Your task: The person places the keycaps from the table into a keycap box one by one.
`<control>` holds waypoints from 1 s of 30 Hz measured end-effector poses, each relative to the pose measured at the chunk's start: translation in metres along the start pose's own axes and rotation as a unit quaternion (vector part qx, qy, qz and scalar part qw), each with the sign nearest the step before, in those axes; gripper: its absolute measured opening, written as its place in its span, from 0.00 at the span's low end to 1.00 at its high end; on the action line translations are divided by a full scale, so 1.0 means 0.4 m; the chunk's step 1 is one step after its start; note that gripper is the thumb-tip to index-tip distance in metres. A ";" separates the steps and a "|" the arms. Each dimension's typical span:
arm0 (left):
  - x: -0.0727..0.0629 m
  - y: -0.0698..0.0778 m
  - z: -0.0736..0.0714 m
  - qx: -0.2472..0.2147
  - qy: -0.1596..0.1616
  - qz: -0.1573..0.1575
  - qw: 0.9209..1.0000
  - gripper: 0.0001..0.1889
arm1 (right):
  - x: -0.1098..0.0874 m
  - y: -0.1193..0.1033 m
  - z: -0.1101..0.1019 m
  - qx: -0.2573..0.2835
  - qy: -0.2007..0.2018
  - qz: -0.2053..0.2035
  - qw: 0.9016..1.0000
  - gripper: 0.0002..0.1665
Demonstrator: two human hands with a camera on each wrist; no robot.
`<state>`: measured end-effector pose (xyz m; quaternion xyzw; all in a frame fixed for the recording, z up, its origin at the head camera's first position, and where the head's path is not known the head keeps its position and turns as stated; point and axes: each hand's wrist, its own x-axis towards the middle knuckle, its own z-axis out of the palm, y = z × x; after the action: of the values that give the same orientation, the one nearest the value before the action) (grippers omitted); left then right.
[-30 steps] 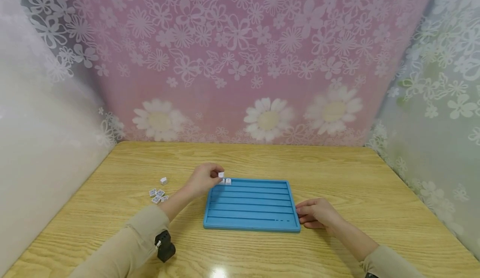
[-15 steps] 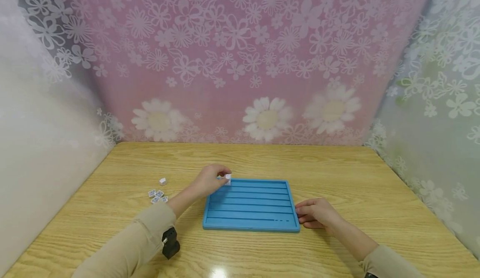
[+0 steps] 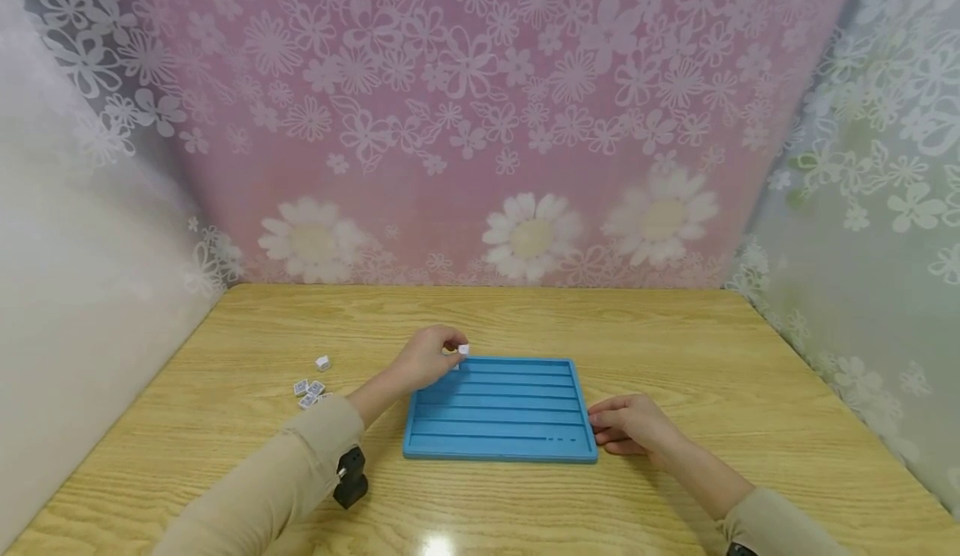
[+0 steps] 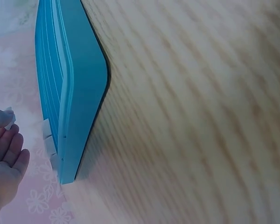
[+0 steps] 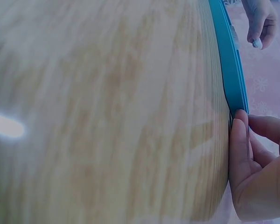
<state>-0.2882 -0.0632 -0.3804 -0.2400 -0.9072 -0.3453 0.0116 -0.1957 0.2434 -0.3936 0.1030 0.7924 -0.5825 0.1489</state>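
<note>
My left hand (image 3: 426, 359) pinches a small white block (image 3: 463, 349) between thumb and fingertip, just above the far left part of a blue ridged tray (image 3: 495, 414). In the left wrist view, several white blocks (image 4: 48, 135) sit in a row along the tray's far groove. My hand mostly hides them in the head view. At the tray's near right side, my right hand (image 3: 633, 426) grips the edge, thumb and fingers at the rim (image 5: 238, 93) in the right wrist view.
Left of the tray, several loose white blocks with blue-printed faces (image 3: 308, 389) lie in a cluster on the wooden table (image 3: 645, 331). A single white block (image 3: 323, 363) lies a little farther back. A flowered pink curtain (image 3: 420, 164) stands behind the table.
My left hand has shifted slightly right along the tray's far edge, lowering the block to the groove and lifting it a little again. My right hand stays at the tray edge.
</note>
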 end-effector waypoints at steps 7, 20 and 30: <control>0.012 -0.008 0.011 0.041 -0.011 0.030 0.999 0.06 | -0.002 -0.003 -0.001 0.002 -0.002 -0.001 1.000 0.17; 0.013 -0.014 0.032 0.045 -0.037 0.020 0.998 0.05 | 0.003 0.005 -0.004 0.006 -0.014 -0.008 1.000 0.17; 0.013 -0.018 0.041 0.051 -0.041 0.010 0.998 0.05 | 0.001 0.007 -0.002 0.003 -0.005 -0.004 1.000 0.17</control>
<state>-0.2936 -0.0553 -0.3962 -0.2622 -0.9207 -0.2888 -0.0101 -0.1951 0.2448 -0.3959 0.0973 0.7901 -0.5862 0.1506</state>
